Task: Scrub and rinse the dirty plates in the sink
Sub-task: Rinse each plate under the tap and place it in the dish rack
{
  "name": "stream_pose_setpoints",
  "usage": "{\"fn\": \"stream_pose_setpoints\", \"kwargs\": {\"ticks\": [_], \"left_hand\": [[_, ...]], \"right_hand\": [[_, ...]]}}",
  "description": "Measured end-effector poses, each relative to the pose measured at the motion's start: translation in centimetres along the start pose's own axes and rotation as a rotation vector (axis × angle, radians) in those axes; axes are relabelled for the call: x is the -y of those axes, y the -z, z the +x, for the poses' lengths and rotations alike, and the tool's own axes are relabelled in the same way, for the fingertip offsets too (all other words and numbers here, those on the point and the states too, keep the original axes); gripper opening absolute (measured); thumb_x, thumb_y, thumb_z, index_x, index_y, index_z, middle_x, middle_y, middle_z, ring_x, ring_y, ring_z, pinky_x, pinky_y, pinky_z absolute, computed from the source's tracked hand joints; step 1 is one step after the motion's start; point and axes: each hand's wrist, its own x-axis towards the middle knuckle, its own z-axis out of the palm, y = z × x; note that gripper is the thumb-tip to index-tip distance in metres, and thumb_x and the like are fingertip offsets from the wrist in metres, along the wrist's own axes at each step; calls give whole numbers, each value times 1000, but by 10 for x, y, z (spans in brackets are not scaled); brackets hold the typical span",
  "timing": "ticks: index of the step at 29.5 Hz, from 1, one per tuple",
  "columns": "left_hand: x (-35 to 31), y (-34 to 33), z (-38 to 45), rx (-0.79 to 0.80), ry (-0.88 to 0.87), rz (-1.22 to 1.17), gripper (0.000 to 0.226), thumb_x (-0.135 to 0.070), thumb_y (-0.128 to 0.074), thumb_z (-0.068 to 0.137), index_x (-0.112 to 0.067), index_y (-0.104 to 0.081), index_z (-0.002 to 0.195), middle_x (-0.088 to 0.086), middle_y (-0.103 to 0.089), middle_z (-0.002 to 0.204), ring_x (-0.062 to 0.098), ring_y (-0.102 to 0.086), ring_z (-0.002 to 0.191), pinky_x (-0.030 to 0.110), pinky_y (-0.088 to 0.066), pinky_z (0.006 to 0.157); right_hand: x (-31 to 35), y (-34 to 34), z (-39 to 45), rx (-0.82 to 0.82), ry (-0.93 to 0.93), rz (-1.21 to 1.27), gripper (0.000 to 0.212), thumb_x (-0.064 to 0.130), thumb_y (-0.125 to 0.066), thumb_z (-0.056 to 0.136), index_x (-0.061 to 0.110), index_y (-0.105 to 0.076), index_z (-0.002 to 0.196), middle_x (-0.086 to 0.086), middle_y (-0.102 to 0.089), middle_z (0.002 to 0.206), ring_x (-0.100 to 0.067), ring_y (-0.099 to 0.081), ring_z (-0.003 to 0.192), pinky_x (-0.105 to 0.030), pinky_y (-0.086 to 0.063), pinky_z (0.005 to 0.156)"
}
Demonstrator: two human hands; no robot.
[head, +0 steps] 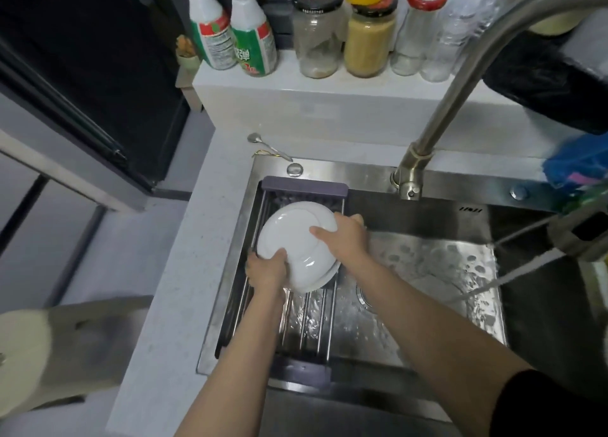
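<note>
A white plate [296,239] is turned bottom-up over the drying rack [306,315] at the left side of the steel sink [427,265]. A second white rim shows under its lower right edge, so it seems to lie on another plate. My left hand [266,269] grips the plate's near left rim. My right hand [345,236] holds the far right rim, fingers spread over the plate's base. Water streams from the spray head [579,236] at the right into the wet basin.
The curved steel tap [460,91] rises behind the sink. Bottles and jars [316,32] line the ledge at the back. A spoon [263,144] lies on the counter behind the rack. Blue cloth [575,160] sits at the right edge.
</note>
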Motion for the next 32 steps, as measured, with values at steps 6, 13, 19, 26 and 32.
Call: {"fn": "stream_pose_setpoints", "kwargs": {"ticks": [6, 13, 19, 26, 32], "left_hand": [[3, -8, -2, -29, 9, -63, 103, -32, -58, 50, -10, -30, 147, 13, -50, 135, 35, -50, 122, 49, -43, 103], [-1, -11, -29, -27, -47, 16, 74, -24, -69, 71, -8, -39, 136, 15, -50, 135, 35, -50, 121, 50, -45, 101], [3, -27, -90, 70, -211, 50, 70, -21, -63, 90, -10, -27, 149, 14, -31, 150, 29, -37, 135, 41, -34, 111], [18, -69, -186, 285, -289, -9, 45, -12, -60, 91, -9, -43, 132, 3, -54, 101, 13, -54, 89, 27, -42, 88], [45, -128, -261, 449, -327, 57, 26, -21, -65, 86, -16, -59, 111, 3, -64, 95, 18, -62, 89, 24, -47, 77]], "right_hand": [[-6, -10, 3, 15, 9, -4, 55, 51, -67, 81, 18, -58, 124, -10, -39, 120, -28, -43, 112, -25, -35, 82], [-12, -4, -8, 63, 14, 144, 65, 41, -70, 82, 12, -49, 136, -11, -36, 127, -28, -39, 123, -32, -35, 102], [-39, 36, -54, -30, 40, 442, 43, 29, -72, 83, 16, -62, 122, -5, -45, 118, -14, -56, 92, -21, -41, 83], [-108, 107, -122, -135, 54, 684, 15, 23, -73, 83, 22, -68, 97, 1, -67, 98, -15, -64, 93, -19, -48, 79], [-189, 179, -172, -337, 15, 671, 18, 20, -71, 84, 16, -68, 101, 3, -68, 92, -13, -63, 88, -13, -45, 69]]}}
